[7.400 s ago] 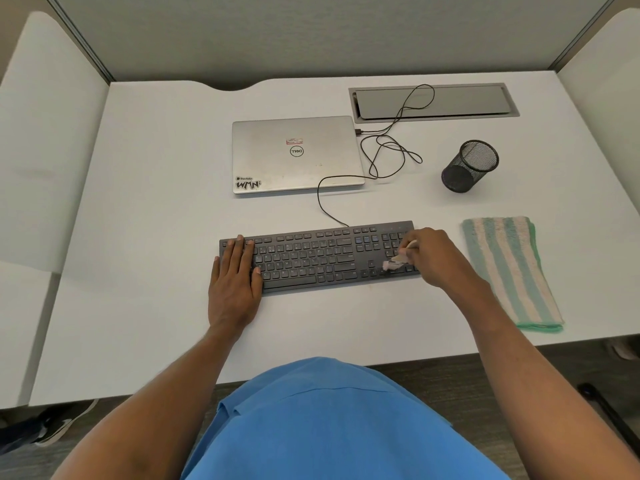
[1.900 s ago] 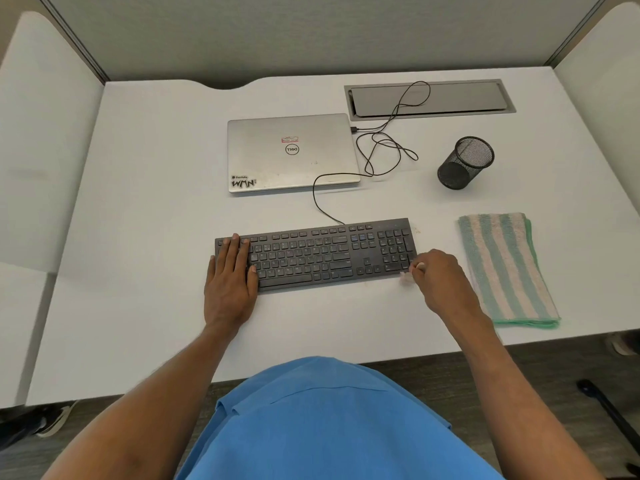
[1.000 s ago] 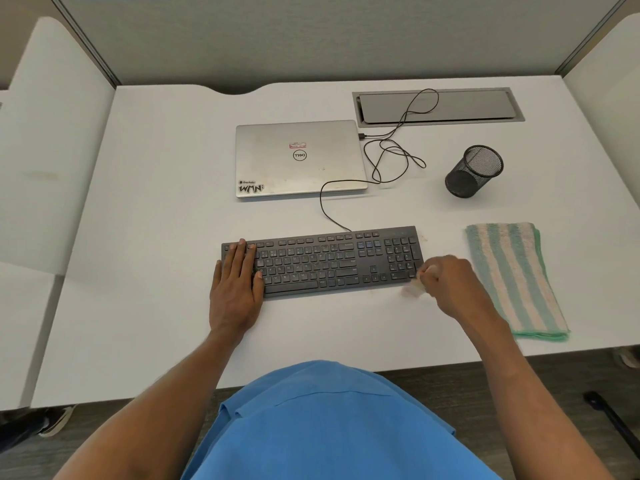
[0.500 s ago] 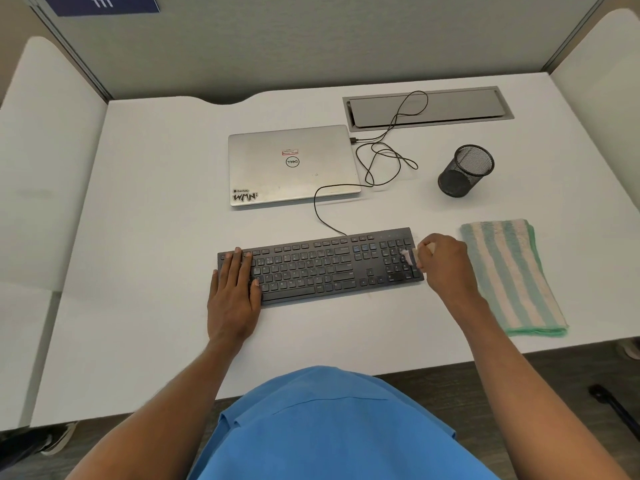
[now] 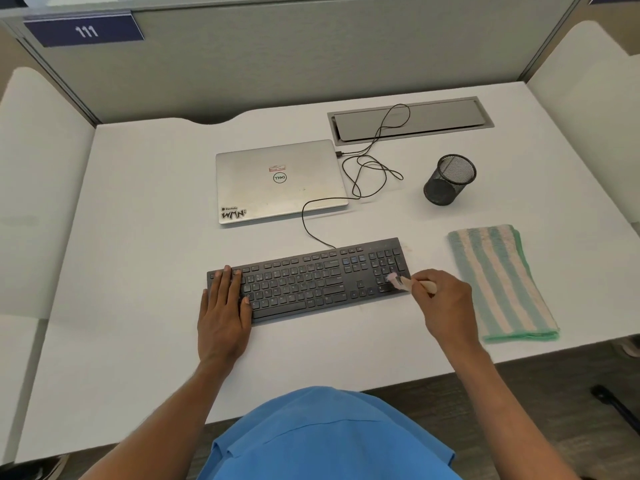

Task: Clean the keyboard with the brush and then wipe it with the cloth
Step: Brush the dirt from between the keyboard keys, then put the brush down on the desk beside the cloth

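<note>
A black keyboard [image 5: 308, 278] lies across the middle of the white desk. My left hand [image 5: 223, 317] rests flat on its left end, fingers straight over the keys. My right hand [image 5: 445, 303] grips a small brush [image 5: 403, 283] with a pale wooden handle; its pinkish bristles touch the number pad at the keyboard's right end. A folded green-and-cream striped cloth [image 5: 498, 282] lies on the desk to the right of the keyboard, just beyond my right hand.
A closed silver laptop [image 5: 277, 181] sits behind the keyboard, with a black cable [image 5: 367, 171] looping to a grey cable tray [image 5: 412, 119]. A black mesh pen cup [image 5: 448, 180] stands at the back right. Partition walls enclose the desk.
The brush has moved from the desk just off the keyboard's lower right corner back up onto the number pad. My left hand has stayed on the keyboard's left end.
</note>
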